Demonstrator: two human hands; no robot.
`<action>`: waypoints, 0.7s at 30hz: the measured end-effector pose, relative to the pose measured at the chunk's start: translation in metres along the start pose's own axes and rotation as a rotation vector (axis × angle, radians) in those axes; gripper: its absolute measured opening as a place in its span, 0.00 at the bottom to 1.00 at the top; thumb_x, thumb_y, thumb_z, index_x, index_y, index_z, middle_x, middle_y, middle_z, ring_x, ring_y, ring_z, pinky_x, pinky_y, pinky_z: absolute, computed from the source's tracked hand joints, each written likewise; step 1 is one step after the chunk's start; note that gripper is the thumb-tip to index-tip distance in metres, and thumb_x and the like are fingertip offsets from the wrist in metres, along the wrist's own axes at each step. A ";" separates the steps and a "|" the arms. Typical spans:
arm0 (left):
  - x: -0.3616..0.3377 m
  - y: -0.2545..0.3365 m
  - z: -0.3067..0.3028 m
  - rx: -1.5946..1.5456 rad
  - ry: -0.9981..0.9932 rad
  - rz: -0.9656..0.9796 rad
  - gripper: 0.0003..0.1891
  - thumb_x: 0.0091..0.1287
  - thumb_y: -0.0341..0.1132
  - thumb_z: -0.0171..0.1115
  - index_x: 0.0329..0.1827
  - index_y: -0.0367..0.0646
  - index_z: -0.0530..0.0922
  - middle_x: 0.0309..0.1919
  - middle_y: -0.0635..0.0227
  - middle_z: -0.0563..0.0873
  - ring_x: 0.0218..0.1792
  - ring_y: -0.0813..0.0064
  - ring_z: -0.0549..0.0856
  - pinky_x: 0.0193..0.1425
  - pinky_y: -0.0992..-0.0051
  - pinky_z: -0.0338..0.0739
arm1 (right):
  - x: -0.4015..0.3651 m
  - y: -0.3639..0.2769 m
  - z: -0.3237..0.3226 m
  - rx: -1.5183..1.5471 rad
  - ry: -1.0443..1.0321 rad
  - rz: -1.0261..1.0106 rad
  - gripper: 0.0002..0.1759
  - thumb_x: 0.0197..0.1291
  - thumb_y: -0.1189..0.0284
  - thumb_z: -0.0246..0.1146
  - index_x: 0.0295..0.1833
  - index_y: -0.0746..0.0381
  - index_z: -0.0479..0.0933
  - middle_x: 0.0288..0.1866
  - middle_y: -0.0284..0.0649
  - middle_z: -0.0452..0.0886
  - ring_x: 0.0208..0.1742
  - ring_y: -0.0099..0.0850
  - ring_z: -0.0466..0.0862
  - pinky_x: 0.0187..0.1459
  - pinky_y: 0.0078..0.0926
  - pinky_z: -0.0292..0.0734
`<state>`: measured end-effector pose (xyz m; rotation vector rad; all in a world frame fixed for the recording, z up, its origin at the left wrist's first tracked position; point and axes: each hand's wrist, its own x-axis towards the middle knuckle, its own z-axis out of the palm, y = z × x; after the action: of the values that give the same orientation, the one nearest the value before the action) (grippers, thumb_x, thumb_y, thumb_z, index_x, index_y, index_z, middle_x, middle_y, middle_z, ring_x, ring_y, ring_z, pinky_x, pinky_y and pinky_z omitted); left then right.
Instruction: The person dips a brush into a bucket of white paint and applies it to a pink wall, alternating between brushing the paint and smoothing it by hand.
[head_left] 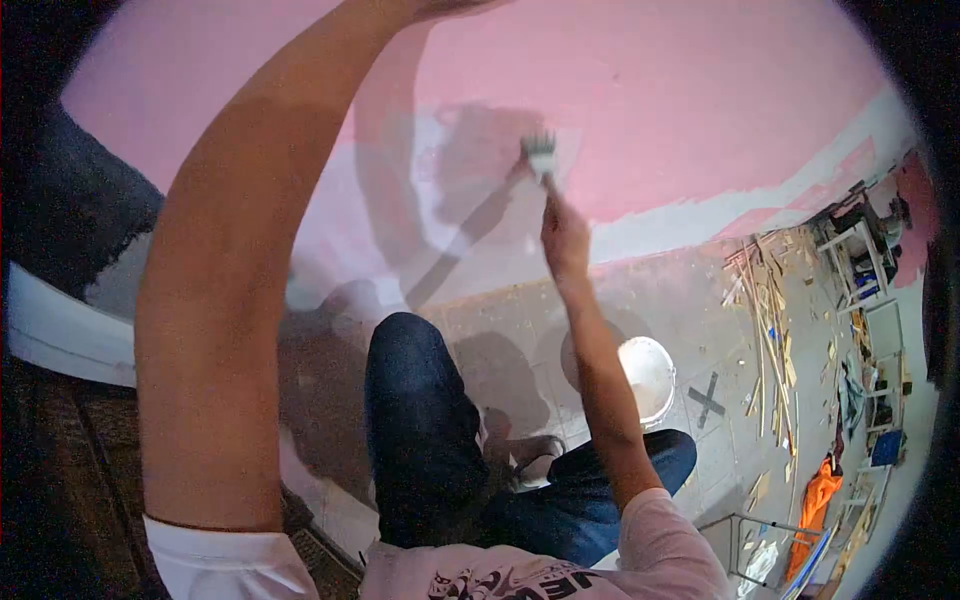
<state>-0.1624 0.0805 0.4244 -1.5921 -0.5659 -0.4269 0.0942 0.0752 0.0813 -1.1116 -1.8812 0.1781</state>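
My right hand is closed around the handle of a paintbrush. The pale-ended bristles are up against the wall, where pink paint meets a whitish band. My left arm reaches up across the view, and only a sliver of my left hand shows at the top edge, near the pink wall; its fingers are cut off from sight. Below my right forearm, a white bucket stands on the floor with whitish contents, partly covered by the arm.
Thin wooden strips and scraps litter the tiled floor to the right. A dark tape cross marks the floor beside the bucket. Farther right lie orange cloth and shelf-like frames. My bent knees are close to the wall.
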 end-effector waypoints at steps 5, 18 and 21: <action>-0.002 -0.006 0.004 -0.022 0.022 -0.015 0.19 0.68 0.44 0.64 0.58 0.46 0.81 0.72 0.57 0.78 0.74 0.56 0.73 0.80 0.51 0.62 | -0.072 0.060 0.025 -0.308 -0.470 0.088 0.16 0.74 0.70 0.57 0.60 0.55 0.86 0.36 0.61 0.85 0.39 0.59 0.87 0.42 0.54 0.82; -0.003 -0.005 0.010 -0.047 0.034 -0.039 0.20 0.70 0.46 0.62 0.60 0.46 0.81 0.73 0.56 0.77 0.77 0.55 0.71 0.81 0.50 0.61 | 0.055 -0.136 -0.089 0.031 0.104 -0.001 0.19 0.75 0.71 0.59 0.68 0.54 0.82 0.39 0.59 0.84 0.36 0.52 0.87 0.39 0.45 0.80; -0.005 -0.008 0.003 -0.026 -0.004 0.005 0.19 0.71 0.45 0.61 0.60 0.46 0.81 0.73 0.56 0.76 0.77 0.55 0.71 0.81 0.50 0.61 | 0.035 -0.115 -0.059 0.079 0.137 -0.106 0.21 0.76 0.74 0.58 0.72 0.53 0.79 0.44 0.62 0.82 0.37 0.49 0.88 0.43 0.37 0.81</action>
<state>-0.1715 0.0833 0.4272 -1.6195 -0.5611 -0.4296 0.0619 0.0168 0.1970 -0.9453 -1.7900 0.1120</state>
